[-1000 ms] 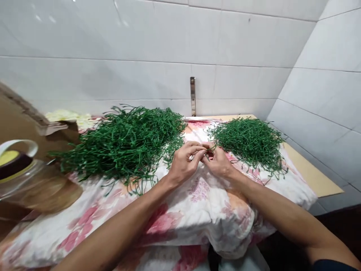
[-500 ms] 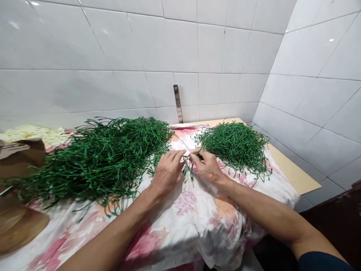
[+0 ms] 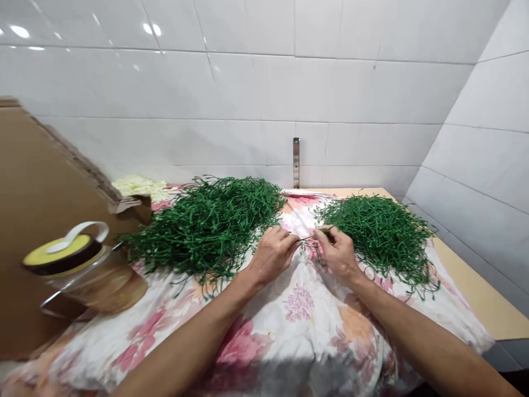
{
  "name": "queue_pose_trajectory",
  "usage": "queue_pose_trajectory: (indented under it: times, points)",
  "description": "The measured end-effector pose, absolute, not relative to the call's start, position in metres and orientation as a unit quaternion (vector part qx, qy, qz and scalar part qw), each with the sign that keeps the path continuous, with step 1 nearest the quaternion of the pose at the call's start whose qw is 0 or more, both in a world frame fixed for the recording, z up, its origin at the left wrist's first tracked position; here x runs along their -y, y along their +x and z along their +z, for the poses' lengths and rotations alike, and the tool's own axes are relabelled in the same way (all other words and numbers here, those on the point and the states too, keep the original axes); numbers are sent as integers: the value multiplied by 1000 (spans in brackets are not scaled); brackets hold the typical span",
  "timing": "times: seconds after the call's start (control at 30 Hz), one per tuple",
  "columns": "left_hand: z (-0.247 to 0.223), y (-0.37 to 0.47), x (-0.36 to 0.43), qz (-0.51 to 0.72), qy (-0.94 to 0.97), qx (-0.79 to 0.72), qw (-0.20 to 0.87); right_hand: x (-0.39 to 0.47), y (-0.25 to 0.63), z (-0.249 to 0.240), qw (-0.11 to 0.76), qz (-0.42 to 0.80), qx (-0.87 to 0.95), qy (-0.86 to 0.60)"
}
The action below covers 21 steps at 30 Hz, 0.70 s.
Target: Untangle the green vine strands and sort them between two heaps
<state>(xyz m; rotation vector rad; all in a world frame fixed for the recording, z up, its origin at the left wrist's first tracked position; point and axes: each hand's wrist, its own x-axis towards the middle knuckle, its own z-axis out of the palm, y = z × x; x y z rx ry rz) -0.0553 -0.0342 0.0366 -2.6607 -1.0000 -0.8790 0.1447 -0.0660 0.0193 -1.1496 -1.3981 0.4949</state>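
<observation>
My left hand [image 3: 273, 251] and my right hand [image 3: 338, 252] face each other over the floral cloth [image 3: 300, 303], a small gap between them. Both pinch a thin dark green stem [image 3: 306, 239] that spans the gap. A few small green sprigs show just beneath the fingers. To the left lies a large heap of green artificial stems [image 3: 215, 223]; to the right is a smaller heap [image 3: 380, 234], close beside my right hand.
At the left stand a clear jar [image 3: 103, 281] with a yellow lid and a cardboard box [image 3: 45, 193]. Pale yellow pieces [image 3: 142, 187] lie behind. A metal strip [image 3: 296, 162] is on the tiled wall. A tan board [image 3: 483, 292] shows at right.
The view has turned left, bringing the jar and box into sight. My hands have moved slightly apart, and a thin stem now shows between them.
</observation>
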Motion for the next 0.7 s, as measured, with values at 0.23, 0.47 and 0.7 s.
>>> queue_pose_trajectory:
  times: [0.23,0.47,0.7]
  points:
    - [29,-54,35,-347,-874,341,-16,68,150,27,601,226,582,-500]
    - [36,-55,40,-422,-832,354,-62,69,153,25,569,271,571,-527]
    - [45,-54,43,-479,-734,389,-284,72,149,18,574,406,523,-482]
